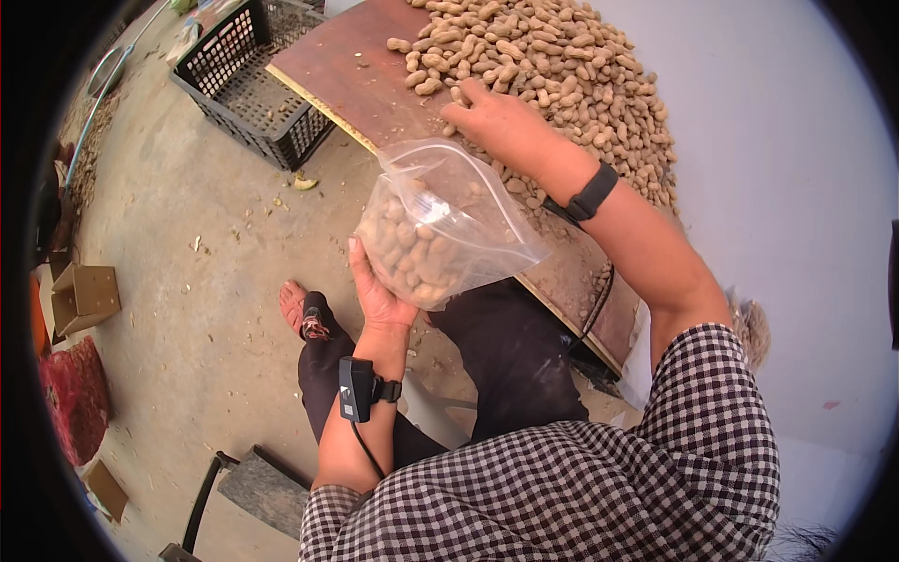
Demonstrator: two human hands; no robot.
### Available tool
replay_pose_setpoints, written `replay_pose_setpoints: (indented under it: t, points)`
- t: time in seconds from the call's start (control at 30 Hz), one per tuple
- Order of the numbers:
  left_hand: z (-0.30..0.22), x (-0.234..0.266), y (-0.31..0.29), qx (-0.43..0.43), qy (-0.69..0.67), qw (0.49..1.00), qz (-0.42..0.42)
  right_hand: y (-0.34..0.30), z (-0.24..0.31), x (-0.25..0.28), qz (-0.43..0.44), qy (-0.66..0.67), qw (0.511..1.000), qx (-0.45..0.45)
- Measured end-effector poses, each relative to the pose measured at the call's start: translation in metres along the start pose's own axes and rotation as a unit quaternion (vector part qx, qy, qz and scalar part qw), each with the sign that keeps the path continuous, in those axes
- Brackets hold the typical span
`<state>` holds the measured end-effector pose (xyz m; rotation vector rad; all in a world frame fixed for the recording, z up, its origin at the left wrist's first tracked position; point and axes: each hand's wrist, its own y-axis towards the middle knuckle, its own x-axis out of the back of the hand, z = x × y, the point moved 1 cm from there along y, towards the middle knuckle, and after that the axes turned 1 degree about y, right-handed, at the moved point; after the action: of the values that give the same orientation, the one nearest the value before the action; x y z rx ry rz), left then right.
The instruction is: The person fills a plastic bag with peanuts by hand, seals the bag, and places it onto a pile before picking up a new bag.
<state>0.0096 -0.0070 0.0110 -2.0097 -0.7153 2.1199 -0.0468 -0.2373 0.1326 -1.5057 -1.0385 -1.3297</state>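
A clear zip-top plastic bag [468, 253], its lower part filled with unshelled peanuts [412, 253], rests in my left hand [381, 298]. That hand cups the bag from below and the side, thumb up along its left edge. The bag's mouth gapes toward the upper right, over the table edge. My right hand [501, 122] is at the near left side of a large peanut pile [571, 75]. Its fingers are curled among the peanuts, and the palm side is hidden, so what lies in them does not show clearly.
The pile lies on a brown board tabletop [346, 51] against a pale wall [777, 140]. A black plastic crate [248, 84] stands on the concrete floor beyond the table's left edge. Farther left are cardboard boxes [86, 298] and a red sack [77, 398]; a dark chair-like frame [262, 487] is lower left.
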Motion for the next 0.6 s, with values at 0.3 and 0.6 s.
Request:
replay_pose_setpoints:
  t: [0.3,0.6]
  points:
    - [0.004,0.005,0.004,0.016,-0.025,0.999,0.019,-0.014,-0.013,-0.003,-0.083,0.079,0.993,-0.008]
    - [0.005,-0.002,0.003,0.026,-0.018,0.999,0.031,-0.055,0.045,0.124,-0.083,0.625,0.759,-0.161]
